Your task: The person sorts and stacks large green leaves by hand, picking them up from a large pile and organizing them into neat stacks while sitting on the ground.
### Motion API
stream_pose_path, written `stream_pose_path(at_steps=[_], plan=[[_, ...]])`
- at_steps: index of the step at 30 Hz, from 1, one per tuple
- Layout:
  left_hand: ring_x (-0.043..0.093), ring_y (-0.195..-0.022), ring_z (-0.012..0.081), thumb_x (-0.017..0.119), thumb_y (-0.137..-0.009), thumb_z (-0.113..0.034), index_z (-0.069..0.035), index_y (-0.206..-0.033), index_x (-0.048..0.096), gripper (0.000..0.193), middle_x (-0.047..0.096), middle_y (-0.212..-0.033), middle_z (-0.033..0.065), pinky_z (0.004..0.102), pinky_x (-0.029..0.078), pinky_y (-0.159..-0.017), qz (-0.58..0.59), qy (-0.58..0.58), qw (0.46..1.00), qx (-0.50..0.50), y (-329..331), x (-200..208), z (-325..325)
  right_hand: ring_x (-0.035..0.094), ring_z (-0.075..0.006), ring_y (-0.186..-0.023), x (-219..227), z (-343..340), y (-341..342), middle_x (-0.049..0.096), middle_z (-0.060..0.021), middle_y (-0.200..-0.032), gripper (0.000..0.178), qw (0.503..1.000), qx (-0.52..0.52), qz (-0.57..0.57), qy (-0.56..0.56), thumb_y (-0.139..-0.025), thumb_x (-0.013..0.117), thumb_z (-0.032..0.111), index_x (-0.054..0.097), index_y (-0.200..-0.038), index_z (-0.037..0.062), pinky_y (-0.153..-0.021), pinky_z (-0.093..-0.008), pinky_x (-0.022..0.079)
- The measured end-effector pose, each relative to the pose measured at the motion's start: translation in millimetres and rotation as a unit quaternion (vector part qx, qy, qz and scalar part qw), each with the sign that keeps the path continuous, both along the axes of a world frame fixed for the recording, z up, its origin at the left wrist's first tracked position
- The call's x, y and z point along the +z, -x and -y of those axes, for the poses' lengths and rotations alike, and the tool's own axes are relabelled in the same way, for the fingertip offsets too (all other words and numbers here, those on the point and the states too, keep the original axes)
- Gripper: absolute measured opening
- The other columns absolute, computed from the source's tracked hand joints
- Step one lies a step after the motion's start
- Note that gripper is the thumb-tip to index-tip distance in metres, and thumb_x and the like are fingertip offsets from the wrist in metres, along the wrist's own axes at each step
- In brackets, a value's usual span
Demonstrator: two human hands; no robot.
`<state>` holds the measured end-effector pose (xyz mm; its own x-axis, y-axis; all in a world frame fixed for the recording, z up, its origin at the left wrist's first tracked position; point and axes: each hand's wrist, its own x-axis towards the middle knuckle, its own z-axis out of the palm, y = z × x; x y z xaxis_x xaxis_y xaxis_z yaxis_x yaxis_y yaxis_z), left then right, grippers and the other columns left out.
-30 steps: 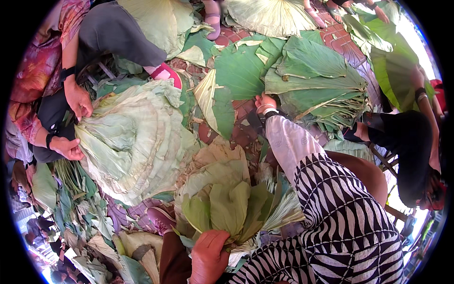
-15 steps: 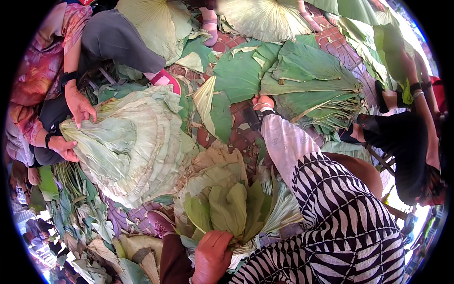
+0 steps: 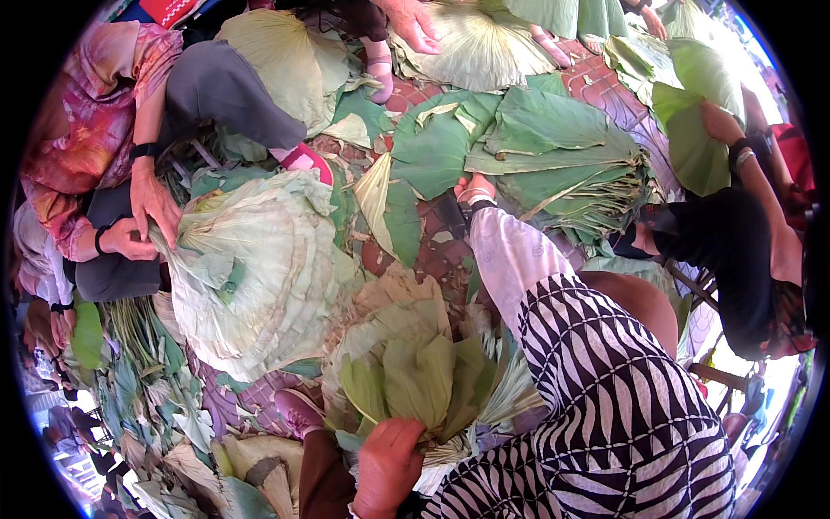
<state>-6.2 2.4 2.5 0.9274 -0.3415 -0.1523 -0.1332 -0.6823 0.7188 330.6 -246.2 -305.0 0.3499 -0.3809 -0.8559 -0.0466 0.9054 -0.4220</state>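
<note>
My left hand (image 3: 391, 463), low in the middle, is closed on the gathered stem end of a fan of folded green lotus leaves (image 3: 417, 376). Older, browner leaves lie under that fan. My right arm stretches forward, and my right hand (image 3: 475, 189) pinches the near left edge of a large green lotus leaf (image 3: 553, 164). This leaf lies on top of a leaf pile, its gathered stems (image 3: 605, 195) pointing right. Part of the right fingers is covered by the leaf edge.
At left, a person's hands (image 3: 151, 216) hold the tip of a broad stack of pale leaves (image 3: 255, 277). Another person's hand (image 3: 722, 123) at right holds a green leaf (image 3: 699, 151). Loose leaf scraps (image 3: 376, 199) litter the red brick floor (image 3: 432, 229). Stems and scraps heap at lower left.
My right hand has shifted slightly left, and the big leaf's edge has moved left with it. My left hand stays put. The left person's hands have drawn together at the pale stack's tip.
</note>
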Motion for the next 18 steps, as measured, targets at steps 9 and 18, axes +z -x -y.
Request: stream_pose_path(at_steps=[9,18], plan=[[0.054,-0.075,0.032,0.053,-0.052,0.01,-0.003,-0.083,0.054,0.033,0.056,-0.078,0.0127,0.036,0.045,-0.066,-0.051,-0.021,0.998,-0.002,-26,4,15,0.052,-0.0203,-0.086,-63,5,21,0.054,-0.0085,-0.095,0.025,0.99,0.096,-0.001,0.108,-0.08,0.055,0.024,0.049,-0.1,0.0086,-0.062,-0.0345,0.046],[0.054,-0.074,0.0313,0.057,-0.053,0.008,-0.004,-0.083,0.054,0.033,0.056,-0.078,0.0126,0.0359,0.045,-0.065,-0.07,-0.027,0.997,-0.019,-37,-3,18,0.053,-0.0181,-0.088,-91,3,7,0.053,-0.0054,-0.101,0.024,0.995,-0.03,0.073,-0.061,-0.082,0.051,0.022,0.05,-0.103,0.0113,-0.07,-0.0308,0.046]])
